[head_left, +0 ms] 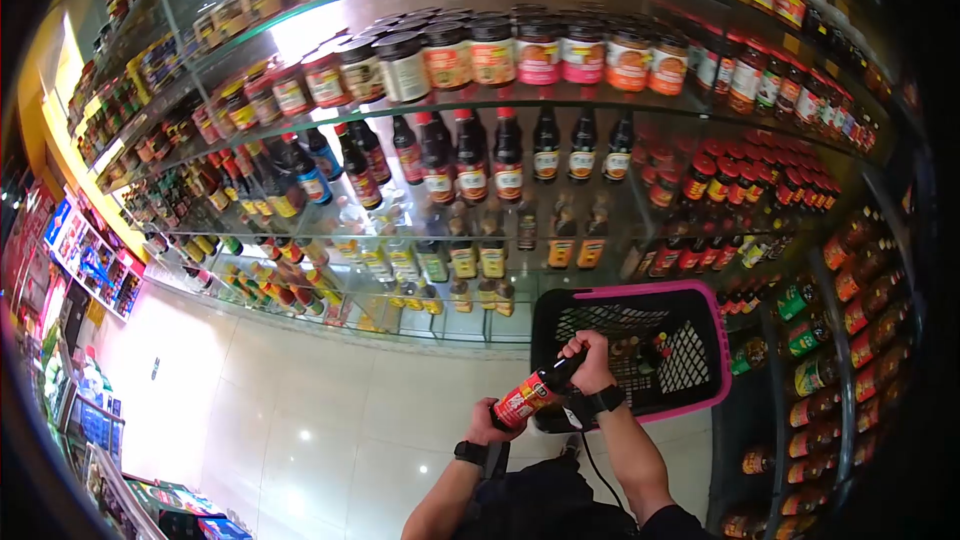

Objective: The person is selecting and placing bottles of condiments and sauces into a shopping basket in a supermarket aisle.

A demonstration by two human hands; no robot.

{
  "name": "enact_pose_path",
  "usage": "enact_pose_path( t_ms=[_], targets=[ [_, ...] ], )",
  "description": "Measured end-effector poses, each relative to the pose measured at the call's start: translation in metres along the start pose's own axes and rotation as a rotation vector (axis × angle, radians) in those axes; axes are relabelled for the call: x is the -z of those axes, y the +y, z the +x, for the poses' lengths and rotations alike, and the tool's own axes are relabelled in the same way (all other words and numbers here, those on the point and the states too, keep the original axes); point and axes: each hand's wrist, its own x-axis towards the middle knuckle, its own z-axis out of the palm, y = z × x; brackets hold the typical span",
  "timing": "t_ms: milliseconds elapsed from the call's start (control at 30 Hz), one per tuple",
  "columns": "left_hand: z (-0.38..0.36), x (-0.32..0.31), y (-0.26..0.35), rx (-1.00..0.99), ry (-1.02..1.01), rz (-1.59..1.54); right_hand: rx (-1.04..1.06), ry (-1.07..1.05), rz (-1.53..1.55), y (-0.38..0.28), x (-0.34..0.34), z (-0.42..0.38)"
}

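Note:
A dark bottle with a red label [524, 399] is held tilted between both hands, at the left side of the black basket with a pink rim [722, 340]. My left hand [484, 424] is closed around the bottle's base. Around its neck and cap end, my right hand [592, 362] is closed, over the basket's near left part. Both wrists wear black bands. Inside the basket, several small bottles [650, 352] lie near the middle; their labels are too small to read.
Glass shelves [420, 110] ahead carry rows of jars [490, 52] and dark sauce bottles [508, 155]. More bottles [815, 375] stand on racks at the right. A tiled floor [330, 410] and a display case [110, 495] show at the left.

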Motion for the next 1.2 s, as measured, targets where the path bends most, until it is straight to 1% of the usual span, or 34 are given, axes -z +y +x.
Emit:
enact_pose_path(
  t_ms=[167, 233, 267, 333, 400, 433, 467, 533, 567, 600, 633, 667, 733, 767, 800, 867, 900, 933, 967, 1033, 1133, 1167, 1200],
  targets=[
    [-0.048, 0.059, 0.043, -0.012, -0.023, -0.077, -0.086, -0.014, -0.062, 0.08, -0.044, -0.005],
    [-0.075, 0.069, 0.054, -0.111, 0.024, -0.122, -0.107, -0.026, -0.073, 0.108, -0.063, -0.01],
    [-0.085, 0.076, 0.062, -0.115, 0.022, -0.128, -0.123, -0.041, -0.078, 0.121, -0.072, -0.011],
    [-0.102, 0.091, 0.079, -0.123, -0.007, -0.123, -0.125, -0.063, -0.107, 0.145, -0.086, -0.005],
    [-0.109, 0.109, 0.094, -0.143, -0.018, -0.089, -0.211, -0.09, -0.07, 0.165, -0.103, 0.001],
    [-0.114, 0.116, 0.102, -0.123, -0.061, -0.131, -0.227, -0.136, -0.101, 0.174, -0.112, 0.003],
    [-0.117, 0.12, 0.109, -0.103, -0.105, -0.172, -0.228, -0.139, -0.107, 0.182, -0.123, 0.008],
    [-0.127, 0.119, 0.12, -0.116, -0.089, -0.232, -0.318, -0.139, -0.147, 0.196, -0.15, 0.016],
    [-0.126, 0.125, 0.129, -0.153, -0.128, -0.258, -0.272, -0.176, -0.217, 0.207, -0.159, 0.026],
    [-0.126, 0.127, 0.137, -0.191, -0.167, -0.285, -0.274, -0.178, -0.219, 0.213, -0.173, 0.03],
    [-0.135, 0.114, 0.142, -0.245, -0.155, -0.299, -0.264, -0.206, -0.291, 0.217, -0.189, 0.033],
    [-0.14, 0.103, 0.15, -0.247, -0.156, -0.302, -0.253, -0.234, -0.363, 0.222, -0.203, 0.038],
    [-0.149, 0.08, 0.166, -0.42, -0.137, -0.275, -0.18, -0.273, -0.407, 0.232, -0.229, 0.054],
    [-0.156, 0.067, 0.175, -0.445, -0.156, -0.276, -0.149, -0.315, -0.401, 0.233, -0.243, 0.062],
    [-0.162, 0.053, 0.185, -0.448, -0.157, -0.279, -0.118, -0.358, -0.394, 0.23, -0.261, 0.067],
    [-0.171, 0.025, 0.208, -0.473, -0.277, -0.266, -0.079, -0.374, -0.414, 0.221, -0.298, 0.074],
    [-0.17, 0.012, 0.222, -0.497, -0.322, -0.225, -0.032, -0.431, -0.422, 0.216, -0.315, 0.083],
    [-0.17, -0.002, 0.233, -0.498, -0.324, -0.22, 0.016, -0.487, -0.43, 0.21, -0.331, 0.09],
    [-0.172, -0.018, 0.243, -0.502, -0.368, -0.249, 0.02, -0.49, -0.428, 0.204, -0.346, 0.095],
    [-0.179, -0.051, 0.26, -0.505, -0.428, -0.263, 0.102, -0.582, -0.425, 0.192, -0.372, 0.105],
    [-0.18, -0.09, 0.279, -0.533, -0.473, -0.209, 0.151, -0.616, -0.497, 0.169, -0.402, 0.113],
    [-0.172, -0.093, 0.286, -0.556, -0.473, -0.182, 0.126, -0.544, -0.494, 0.166, -0.408, 0.112],
    [-0.169, -0.1, 0.289, -0.548, -0.47, -0.174, 0.133, -0.536, -0.489, 0.163, -0.408, 0.12]
  ],
)
